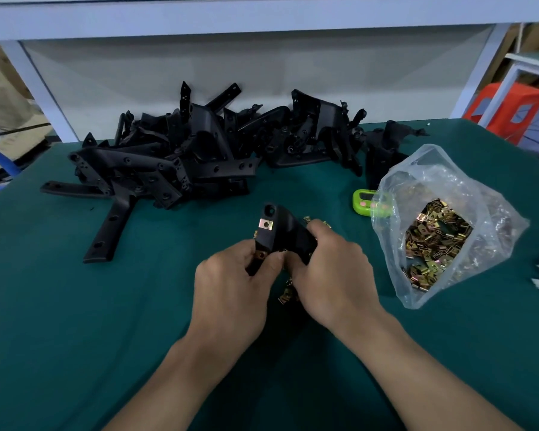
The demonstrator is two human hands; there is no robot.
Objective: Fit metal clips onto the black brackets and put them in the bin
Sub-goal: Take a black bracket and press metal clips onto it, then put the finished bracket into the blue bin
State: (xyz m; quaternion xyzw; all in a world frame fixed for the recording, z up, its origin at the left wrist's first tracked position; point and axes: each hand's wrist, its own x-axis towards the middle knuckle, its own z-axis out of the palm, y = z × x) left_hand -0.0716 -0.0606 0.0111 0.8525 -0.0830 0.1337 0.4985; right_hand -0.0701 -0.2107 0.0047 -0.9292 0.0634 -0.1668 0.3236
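- The table [75,306] is carrying a heap of brackets [181,150] at 11 o'clock, none showing clips.
- At 3 o'clock a soft plastic bag [402,275] is lying open, part-filled with small brassy clips [433,237] and likely to spill if tugged.
- At centre, the left hand [231,284] and right hand [333,269] are both curling tightly round one bracket [280,234]. It is looking stiff and light, and best gripped away from its holes.
- One clip [265,224] is sitting on its top end, and a second is possibly going on by the left thumb.
- No bin is showing.
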